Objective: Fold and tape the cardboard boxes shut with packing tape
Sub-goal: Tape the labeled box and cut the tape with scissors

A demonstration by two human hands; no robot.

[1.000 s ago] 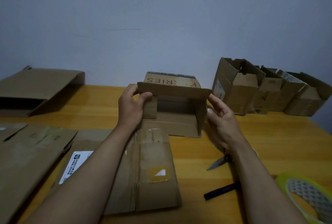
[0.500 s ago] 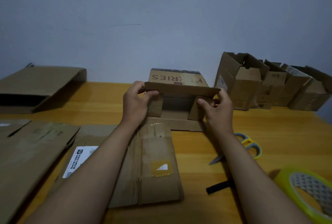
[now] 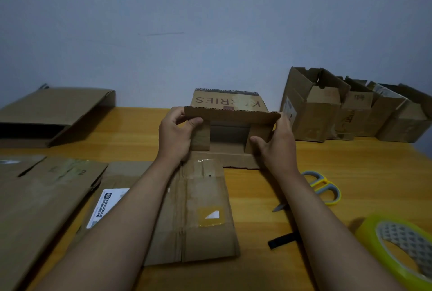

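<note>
Upside-down "RIES" lettering on cardboard box, both hands gripping

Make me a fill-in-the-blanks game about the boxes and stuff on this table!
1. Both hands, the left hand and the right hand, hold one small cardboard ____.
2. The scissors have grey and ____ handles.
3. The roll of packing tape lies near the person's ____ arm.
4. The table is made of ____.

Missing words: box, yellow, right, wood
</note>
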